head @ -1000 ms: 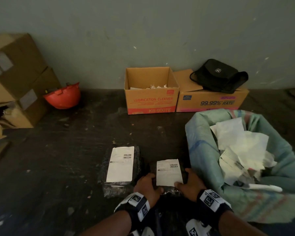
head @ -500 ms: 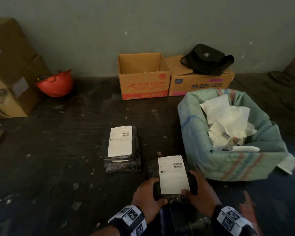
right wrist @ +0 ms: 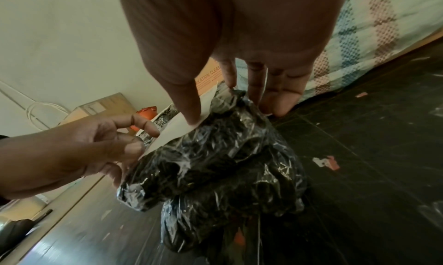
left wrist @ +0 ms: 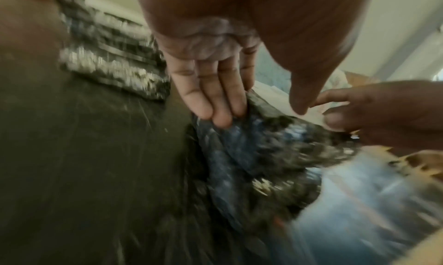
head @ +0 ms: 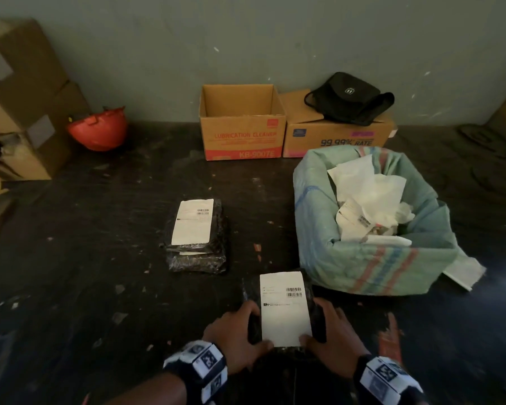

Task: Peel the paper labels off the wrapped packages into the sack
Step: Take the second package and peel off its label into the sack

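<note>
The left hand (head: 236, 331) clasps the left flank of the near black, crinkled plastic-wrapped package (right wrist: 215, 155), fingers (left wrist: 215, 98) pressed into its side and the thumb lying at the near left corner of the white rectangular paper label (head: 285, 308) stuck on top. The right hand (head: 330, 337) mirrors it — fingers curled down the right flank, thumb planted on the label's near right corner. Both hands are closed around the package, which sits on the dark scuffed floor (head: 100, 287) directly in front of the person.

The wrap looks soft, glossy and loose, so it will probably slide and bunch under the fingers; the bundle seems light and yielding. The label looks thin and likely to tear — best lifted at a near corner, peeled low and slowly while the other hand pins the bundle.

Just beyond, to the right, stands the pale green woven sack with red and blue stripes (head: 377, 267), mouth rolled open, white peeled papers (head: 368, 194) heaped inside. To the left, well apart, a second black wrapped package (head: 197, 258) keeps its own white label (head: 192, 222).
</note>
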